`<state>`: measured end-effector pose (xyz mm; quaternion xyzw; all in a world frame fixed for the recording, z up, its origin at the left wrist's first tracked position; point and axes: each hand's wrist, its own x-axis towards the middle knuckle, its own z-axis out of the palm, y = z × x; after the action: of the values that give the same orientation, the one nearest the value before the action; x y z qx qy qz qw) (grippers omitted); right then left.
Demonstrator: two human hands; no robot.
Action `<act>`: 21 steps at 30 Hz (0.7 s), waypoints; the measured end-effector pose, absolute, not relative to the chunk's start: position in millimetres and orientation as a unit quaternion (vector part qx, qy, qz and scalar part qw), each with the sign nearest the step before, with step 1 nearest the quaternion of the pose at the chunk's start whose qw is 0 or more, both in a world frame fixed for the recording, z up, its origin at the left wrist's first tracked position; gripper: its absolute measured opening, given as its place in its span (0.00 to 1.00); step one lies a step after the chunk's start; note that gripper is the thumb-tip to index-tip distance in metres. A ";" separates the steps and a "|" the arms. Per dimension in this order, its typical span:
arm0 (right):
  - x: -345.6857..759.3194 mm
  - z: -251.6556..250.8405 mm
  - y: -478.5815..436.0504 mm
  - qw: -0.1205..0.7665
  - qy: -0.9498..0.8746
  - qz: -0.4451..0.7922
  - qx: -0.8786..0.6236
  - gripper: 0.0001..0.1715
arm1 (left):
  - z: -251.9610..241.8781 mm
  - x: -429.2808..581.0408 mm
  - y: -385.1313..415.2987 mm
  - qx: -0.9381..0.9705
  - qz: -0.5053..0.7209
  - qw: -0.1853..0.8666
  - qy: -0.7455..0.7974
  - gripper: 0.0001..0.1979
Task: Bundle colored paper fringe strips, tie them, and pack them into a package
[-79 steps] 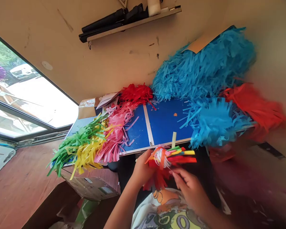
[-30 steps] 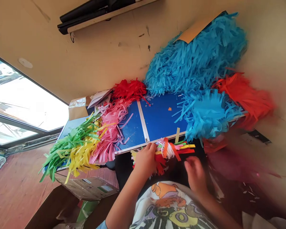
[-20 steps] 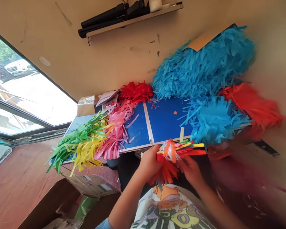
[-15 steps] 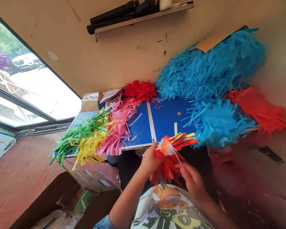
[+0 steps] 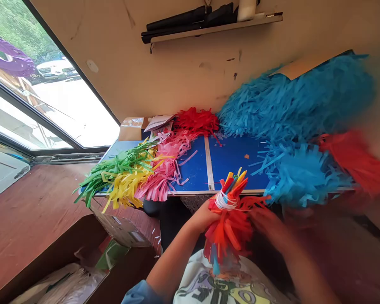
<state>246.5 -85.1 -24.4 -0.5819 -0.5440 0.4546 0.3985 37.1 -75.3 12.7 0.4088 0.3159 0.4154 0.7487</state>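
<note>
A bundle of coloured paper strips point(image 5: 230, 219), mostly red, is bound round its neck with white string. My left hand point(image 5: 203, 216) is closed round that bundle just below the binding, in front of the blue table's near edge point(image 5: 193, 193). My right hand point(image 5: 267, 223) is beside the bundle's red fringe on the right; it is smeared by motion and its fingers do not show clearly.
On the blue table lie green strips point(image 5: 114, 174), yellow strips point(image 5: 126, 190), pink strips point(image 5: 164, 171) and a red pile point(image 5: 196, 120). Big blue fringed heaps point(image 5: 291, 105) and a red-orange one point(image 5: 357, 160) fill the right. Cardboard boxes point(image 5: 123, 228) stand below left. A shelf point(image 5: 215, 27) hangs on the wall.
The bundle has turned from lying sideways to standing upright, short ends up. My right hand has moved to the right of the fringe. The view has swung rightwards.
</note>
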 end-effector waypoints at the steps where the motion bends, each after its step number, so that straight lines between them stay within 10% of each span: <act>1: 251.2 -28.5 -83.1 0.387 -0.543 0.446 -0.597 0.21 | 10.2 36.5 -75.2 0.398 0.420 0.753 0.314 0.30; 10: 281.8 -10.3 -86.6 0.445 -0.490 0.218 -0.717 0.27 | 11.9 34.3 -76.3 0.446 0.421 0.712 0.342 0.30; 16: 221.8 37.1 -83.0 0.388 -0.669 0.375 -0.511 0.36 | 23.5 44.5 -74.2 0.539 0.371 0.663 0.365 0.25; 21: 200.8 47.7 -53.5 0.385 -0.635 0.441 -0.503 0.22 | 33.0 48.5 -70.3 0.579 0.347 0.639 0.370 0.25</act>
<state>200.8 -53.5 47.7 -0.5033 -0.6353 0.4411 0.3854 48.5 -70.3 33.0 0.5787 0.3704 0.3467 0.6386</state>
